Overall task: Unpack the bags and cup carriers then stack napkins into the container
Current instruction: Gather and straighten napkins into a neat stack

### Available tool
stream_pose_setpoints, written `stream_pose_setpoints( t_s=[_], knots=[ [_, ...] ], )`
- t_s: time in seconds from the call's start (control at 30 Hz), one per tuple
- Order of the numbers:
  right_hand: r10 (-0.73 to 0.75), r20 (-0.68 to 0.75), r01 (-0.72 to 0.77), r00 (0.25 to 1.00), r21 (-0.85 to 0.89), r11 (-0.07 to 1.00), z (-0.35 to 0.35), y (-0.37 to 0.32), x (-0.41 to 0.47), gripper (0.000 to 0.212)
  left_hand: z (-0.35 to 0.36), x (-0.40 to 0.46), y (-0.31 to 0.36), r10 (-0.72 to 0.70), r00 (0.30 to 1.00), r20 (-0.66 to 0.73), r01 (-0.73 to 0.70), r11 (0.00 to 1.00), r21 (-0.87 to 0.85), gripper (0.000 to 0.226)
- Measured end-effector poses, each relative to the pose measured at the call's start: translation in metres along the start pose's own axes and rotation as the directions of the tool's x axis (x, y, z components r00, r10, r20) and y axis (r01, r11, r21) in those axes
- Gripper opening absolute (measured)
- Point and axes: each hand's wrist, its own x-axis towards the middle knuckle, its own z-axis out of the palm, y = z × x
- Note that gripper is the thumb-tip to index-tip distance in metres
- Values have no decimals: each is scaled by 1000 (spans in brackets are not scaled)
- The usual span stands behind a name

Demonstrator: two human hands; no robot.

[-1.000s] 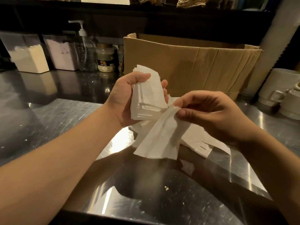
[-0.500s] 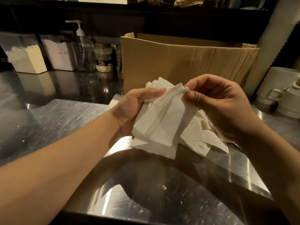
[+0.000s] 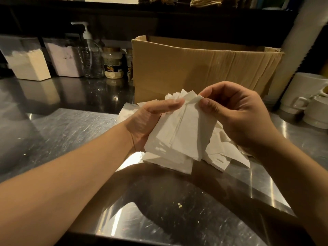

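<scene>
A stack of white napkins (image 3: 181, 139) is held above the steel counter, just in front of the cardboard box. My left hand (image 3: 147, 121) grips the stack from the left, thumb lying across its top edge. My right hand (image 3: 237, 114) pinches the top napkin's upper right corner between thumb and fingers. More loose white napkins (image 3: 220, 155) lie in a heap on the counter under and to the right of the stack. A few more napkins (image 3: 126, 110) show behind my left hand.
An open cardboard box (image 3: 204, 68) stands right behind my hands. Two lidded containers (image 3: 28, 63) of white stock, a pump bottle (image 3: 88, 54) and a jar (image 3: 113, 63) line the back left. White mugs (image 3: 305, 100) sit at the right. The steel counter (image 3: 62, 132) spreads left and toward me.
My right hand lifted one napkin from the heap and laid it onto the stack in my left hand. The stack tilted lower and both hands came together.
</scene>
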Motion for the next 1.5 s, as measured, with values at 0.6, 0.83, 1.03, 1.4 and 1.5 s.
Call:
stream_pose_setpoints(
  t_s=[0.6, 0.83, 1.03, 1.4, 1.5],
  knots=[
    [59, 250, -139, 966, 315, 939, -13, -12, 0, 11, 0, 1, 0, 10, 998, -57, -11, 1000, -21, 79],
    [133, 72, -146, 989, 227, 963, 4, -6, -3, 14, 4, 1, -1, 14, 999, -43, -14, 1000, 3, 59],
    [169, -65, -154, 983, 191, 970, 15, -4, -5, 8, 5, 0, -2, 16, 1000, 3, -16, 999, -41, 62],
    [7, -41, -14, 999, -169, 986, 20, 8, -12, 56, 7, 5, -6, 5, 998, 57, -3, 999, -34, 92],
    [-29, 198, 92, 980, -317, 944, 17, 7, -16, 106, 6, 6, -7, 28, 1000, -5, -28, 999, -27, 89]
  ],
)
